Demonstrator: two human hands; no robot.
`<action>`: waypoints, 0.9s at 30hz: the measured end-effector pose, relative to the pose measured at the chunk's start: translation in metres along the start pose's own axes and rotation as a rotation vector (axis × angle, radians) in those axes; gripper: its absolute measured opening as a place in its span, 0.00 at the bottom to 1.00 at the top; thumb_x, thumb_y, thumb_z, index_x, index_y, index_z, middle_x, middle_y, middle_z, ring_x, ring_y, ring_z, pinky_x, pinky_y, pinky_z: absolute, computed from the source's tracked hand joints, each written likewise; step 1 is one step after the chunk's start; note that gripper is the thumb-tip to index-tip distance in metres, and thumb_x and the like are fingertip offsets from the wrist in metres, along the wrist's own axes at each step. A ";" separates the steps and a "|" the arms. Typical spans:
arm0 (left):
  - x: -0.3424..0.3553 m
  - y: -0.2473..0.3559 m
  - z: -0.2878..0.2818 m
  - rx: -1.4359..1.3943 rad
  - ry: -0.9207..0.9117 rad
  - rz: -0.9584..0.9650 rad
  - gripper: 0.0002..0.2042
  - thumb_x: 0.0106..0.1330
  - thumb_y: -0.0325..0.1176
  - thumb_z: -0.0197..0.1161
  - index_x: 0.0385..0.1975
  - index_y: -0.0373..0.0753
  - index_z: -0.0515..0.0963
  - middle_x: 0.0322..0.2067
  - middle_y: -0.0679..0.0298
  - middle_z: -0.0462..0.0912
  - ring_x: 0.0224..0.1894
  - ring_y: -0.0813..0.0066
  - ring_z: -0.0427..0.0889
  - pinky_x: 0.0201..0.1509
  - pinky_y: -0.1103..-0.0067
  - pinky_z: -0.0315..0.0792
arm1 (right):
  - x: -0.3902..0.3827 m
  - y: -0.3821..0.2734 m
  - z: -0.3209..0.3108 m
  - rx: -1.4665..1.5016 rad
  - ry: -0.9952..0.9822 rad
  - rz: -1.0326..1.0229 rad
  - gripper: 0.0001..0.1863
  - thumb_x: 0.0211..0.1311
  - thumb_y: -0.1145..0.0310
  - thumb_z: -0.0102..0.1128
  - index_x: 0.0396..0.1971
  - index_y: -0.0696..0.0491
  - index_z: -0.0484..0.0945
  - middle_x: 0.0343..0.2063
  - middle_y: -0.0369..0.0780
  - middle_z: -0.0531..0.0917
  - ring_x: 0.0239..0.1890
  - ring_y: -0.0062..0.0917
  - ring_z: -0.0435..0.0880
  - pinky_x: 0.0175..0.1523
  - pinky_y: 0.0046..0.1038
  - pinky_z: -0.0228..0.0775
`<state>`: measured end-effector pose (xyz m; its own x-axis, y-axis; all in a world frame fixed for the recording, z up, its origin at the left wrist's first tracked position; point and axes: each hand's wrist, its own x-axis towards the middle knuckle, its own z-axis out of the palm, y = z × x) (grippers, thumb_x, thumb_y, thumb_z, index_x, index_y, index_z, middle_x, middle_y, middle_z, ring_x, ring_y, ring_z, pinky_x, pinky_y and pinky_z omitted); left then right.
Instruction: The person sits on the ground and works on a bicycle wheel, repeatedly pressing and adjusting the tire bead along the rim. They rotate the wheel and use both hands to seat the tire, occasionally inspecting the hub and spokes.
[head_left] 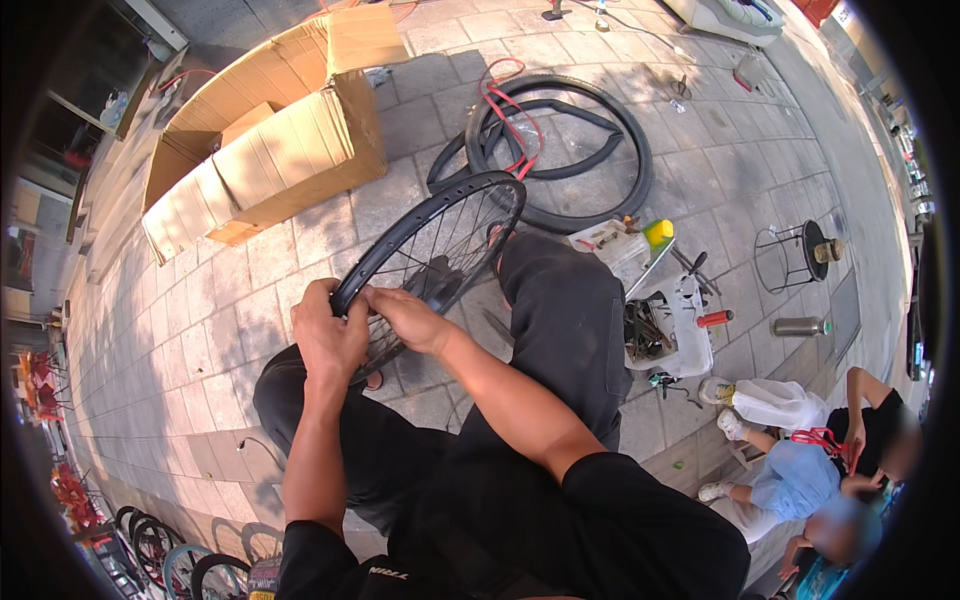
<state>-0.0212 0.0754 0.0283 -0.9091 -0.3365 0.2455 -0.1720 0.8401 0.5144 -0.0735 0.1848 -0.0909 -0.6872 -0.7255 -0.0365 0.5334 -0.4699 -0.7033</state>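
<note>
A black bicycle wheel point(390, 242) stands tilted between my knees, with no tyre on its rim. Spokes and a dark hub show inside it, and a row of holes runs along the bare rim bed. My left hand point(331, 335) is wrapped round the near part of the rim, thumb on top. Right beside it, my right hand point(408, 318) pinches the same stretch of rim; whether a small piece sits under its fingertips is hidden. Beyond the wheel lie a black tyre point(643, 165) and a black inner tube point(592, 163), crossed by a red hose point(533, 128).
An open cardboard box point(290, 150) stands at the far left. To my right are a white tool basket point(692, 325), a tray with a yellow-topped container point(658, 233), a metal flask point(800, 327) and a small stool point(815, 250). Two people point(800, 480) are at the lower right.
</note>
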 end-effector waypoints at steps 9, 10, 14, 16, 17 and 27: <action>0.002 0.000 -0.011 -0.120 -0.007 0.383 0.20 0.60 0.28 0.71 0.51 0.30 0.76 0.41 0.44 0.80 0.43 0.42 0.81 0.49 0.60 0.77 | 0.008 -0.002 0.002 -0.062 0.063 0.068 0.19 0.80 0.57 0.52 0.42 0.56 0.86 0.34 0.36 0.86 0.36 0.19 0.80 0.44 0.27 0.72; 0.002 -0.003 -0.015 -0.140 -0.047 0.406 0.21 0.60 0.27 0.71 0.53 0.30 0.76 0.42 0.43 0.79 0.45 0.42 0.81 0.50 0.61 0.77 | 0.012 -0.005 0.003 -0.048 0.042 0.135 0.18 0.79 0.57 0.52 0.41 0.55 0.86 0.33 0.36 0.86 0.35 0.19 0.79 0.43 0.27 0.71; 0.004 -0.026 -0.021 -0.170 -0.134 0.457 0.27 0.60 0.27 0.72 0.60 0.30 0.74 0.43 0.44 0.79 0.47 0.41 0.80 0.54 0.61 0.76 | 0.025 -0.024 0.001 -0.063 -0.013 0.322 0.14 0.78 0.61 0.53 0.38 0.53 0.85 0.30 0.33 0.85 0.30 0.19 0.77 0.37 0.26 0.69; 0.001 -0.034 -0.017 -0.135 -0.132 0.409 0.28 0.61 0.28 0.73 0.60 0.30 0.73 0.43 0.45 0.79 0.47 0.40 0.80 0.54 0.60 0.76 | 0.028 -0.027 -0.002 -0.124 -0.051 0.306 0.14 0.78 0.63 0.53 0.39 0.53 0.85 0.31 0.33 0.85 0.31 0.18 0.78 0.37 0.27 0.70; 0.000 -0.034 -0.014 -0.111 -0.089 0.387 0.26 0.62 0.30 0.74 0.59 0.30 0.74 0.43 0.47 0.79 0.45 0.41 0.79 0.52 0.59 0.75 | 0.029 -0.025 -0.002 -0.101 -0.024 0.269 0.15 0.79 0.61 0.53 0.40 0.54 0.85 0.32 0.34 0.85 0.33 0.19 0.79 0.40 0.27 0.70; 0.002 0.005 0.006 -0.052 0.009 0.012 0.18 0.64 0.41 0.74 0.41 0.32 0.80 0.28 0.48 0.82 0.33 0.45 0.81 0.42 0.58 0.74 | 0.005 0.008 -0.018 0.008 0.062 -0.086 0.23 0.86 0.55 0.47 0.53 0.60 0.83 0.49 0.37 0.86 0.52 0.20 0.82 0.65 0.28 0.70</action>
<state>-0.0256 0.0815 0.0265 -0.9073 -0.3308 0.2594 -0.1412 0.8210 0.5533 -0.0819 0.1869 -0.1094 -0.7595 -0.6502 -0.0204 0.4753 -0.5333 -0.6998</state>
